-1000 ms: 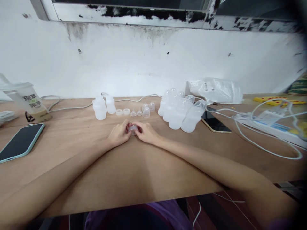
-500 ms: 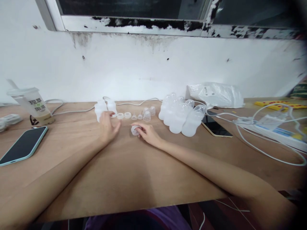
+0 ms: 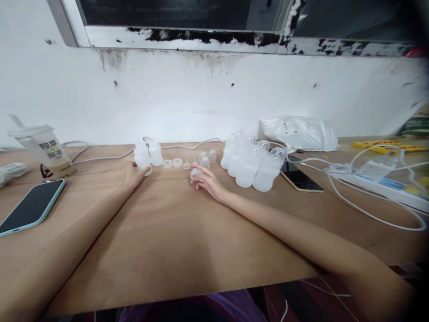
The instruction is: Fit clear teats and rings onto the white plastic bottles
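At the left, my left hand [image 3: 132, 174] is closed round the lower part of a frosted white baby bottle [image 3: 142, 154] without a cap. Another uncapped bottle [image 3: 156, 154] stands beside it. Right of centre, my right hand [image 3: 208, 182] has its fingers apart, over a clear collar-and-nipple piece [image 3: 195, 173] on the table; whether the fingertips touch it I cannot tell. Two white collar rings [image 3: 172, 163] lie between the hands. Clear nipples [image 3: 187, 165] sit to their right, partly behind my right hand, with several clear dome caps [image 3: 208, 157] behind.
Several capped bottles [image 3: 250, 163] stand grouped at the right, before a plastic bag [image 3: 299, 133]. A dark phone [image 3: 301, 176], white cables and a power strip [image 3: 392, 179] lie farther right. At the left are a drink cup [image 3: 45, 150] and a teal-edged phone [image 3: 33, 206].
My left hand has moved left and down, closing round the front bottle. My right hand has shifted slightly right and its fingers have opened from the collar-and-nipple piece, which now sits farther back and right.
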Motion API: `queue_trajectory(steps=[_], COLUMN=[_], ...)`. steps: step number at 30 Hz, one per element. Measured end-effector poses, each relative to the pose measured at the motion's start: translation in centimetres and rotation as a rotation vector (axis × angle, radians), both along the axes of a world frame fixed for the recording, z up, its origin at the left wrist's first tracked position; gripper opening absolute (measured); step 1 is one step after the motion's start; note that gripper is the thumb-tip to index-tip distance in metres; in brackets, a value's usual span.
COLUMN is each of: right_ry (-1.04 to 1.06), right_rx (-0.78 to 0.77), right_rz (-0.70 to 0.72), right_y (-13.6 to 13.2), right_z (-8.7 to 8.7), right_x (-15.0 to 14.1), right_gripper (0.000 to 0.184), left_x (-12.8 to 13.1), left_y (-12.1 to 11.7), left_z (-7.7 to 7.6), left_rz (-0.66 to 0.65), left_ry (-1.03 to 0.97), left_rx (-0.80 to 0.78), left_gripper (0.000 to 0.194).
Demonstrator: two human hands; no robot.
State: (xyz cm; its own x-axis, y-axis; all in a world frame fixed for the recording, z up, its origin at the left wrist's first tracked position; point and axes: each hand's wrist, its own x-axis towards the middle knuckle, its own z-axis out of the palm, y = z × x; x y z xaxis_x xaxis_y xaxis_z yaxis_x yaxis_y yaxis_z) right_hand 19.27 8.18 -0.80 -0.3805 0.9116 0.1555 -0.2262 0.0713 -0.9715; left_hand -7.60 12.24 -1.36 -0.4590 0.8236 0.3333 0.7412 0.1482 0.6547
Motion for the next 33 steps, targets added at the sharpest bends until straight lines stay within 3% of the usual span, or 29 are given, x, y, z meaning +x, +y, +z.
queue_trajectory(steps=[4, 6, 8, 11, 18, 24, 27, 33], right_ry=[0.111, 0.119, 0.129, 0.154, 0.21, 0.167, 0.118, 0.132], right_rx=[-0.078, -0.085, -0.103, -0.141, -0.152, -0.076, -0.023, -0.059], right_rz=[-0.067, -0.089, -0.115, -0.151, -0.138, -0.072, -0.13, -0.168], right_y=[0.2, 0.3, 0.4, 0.4, 0.1, 0.5, 0.8, 0.8], right_z=[-0.1, -0.3, -0.3, -0.3, -0.1, -0.2, -0.3, -0.2], right_x=[0.0, 0.0, -0.1, -0.1, -0.1, 0.3, 0.6, 0.7], right_gripper=[0.028, 0.03, 0.039, 0.055, 0.063, 0.028, 0.027, 0.025], left_x=[3.4, 5.5, 7.4, 8.8, 8.6, 8.1, 7.4, 6.7], left_y=[-2.2, -3.6, -4.8, -5.8, -6.1, -5.7, -5.1, -4.4], left_z=[0.6, 0.6, 0.6, 0.4, 0.3, 0.2, 0.1, -0.2], left_rz=[-0.195, -0.401, -0.583, -0.705, -0.74, -0.749, -0.705, -0.63], left_ry=[0.019, -0.002, -0.018, -0.037, -0.047, 0.069, 0.139, 0.164], left_rx=[-0.02, 0.003, -0.002, 0.025, 0.035, 0.124, 0.129, 0.133], left_gripper=[0.048, 0.049, 0.05, 0.05, 0.052, 0.048, 0.049, 0.051])
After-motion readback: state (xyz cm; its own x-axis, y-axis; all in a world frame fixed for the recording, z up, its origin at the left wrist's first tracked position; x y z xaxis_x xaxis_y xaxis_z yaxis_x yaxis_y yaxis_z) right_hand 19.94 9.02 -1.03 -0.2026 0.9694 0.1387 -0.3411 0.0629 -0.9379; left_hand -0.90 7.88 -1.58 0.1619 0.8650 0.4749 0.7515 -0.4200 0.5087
